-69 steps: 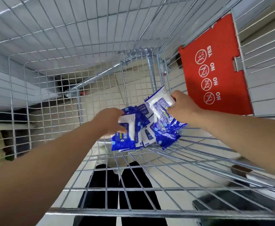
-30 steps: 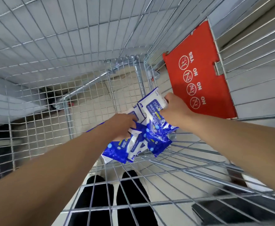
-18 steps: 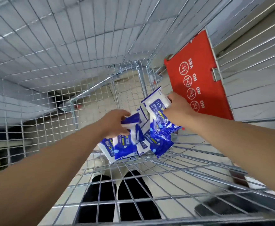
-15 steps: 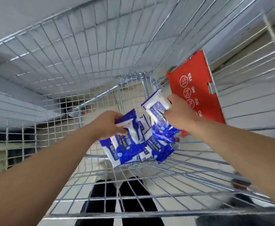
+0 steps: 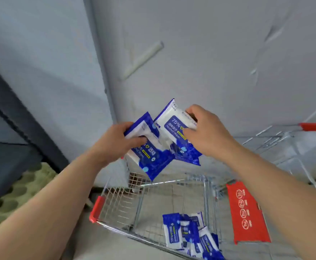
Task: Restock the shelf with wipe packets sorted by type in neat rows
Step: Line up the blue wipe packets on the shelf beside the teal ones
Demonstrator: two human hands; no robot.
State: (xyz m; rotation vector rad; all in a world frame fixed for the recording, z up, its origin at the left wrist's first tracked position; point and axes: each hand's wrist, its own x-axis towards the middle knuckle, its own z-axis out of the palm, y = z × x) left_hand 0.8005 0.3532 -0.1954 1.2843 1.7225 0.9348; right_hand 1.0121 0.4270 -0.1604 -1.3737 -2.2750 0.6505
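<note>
Above cart (image 5: pixel 119 199), fingers (image 5: pixel 192 110) curl round wipe packets (image 5: pixel 153 158).

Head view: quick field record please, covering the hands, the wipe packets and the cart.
left hand: grips blue-and-white wipe packets, raised above the cart
right hand: grips alcohol wipe bundle marked 75%, overlapping the left one in view
cart: wire, red corner guard, below both hands
loose packets: heaped unsorted on the cart's bottom
shelf: not clearly in view
</note>
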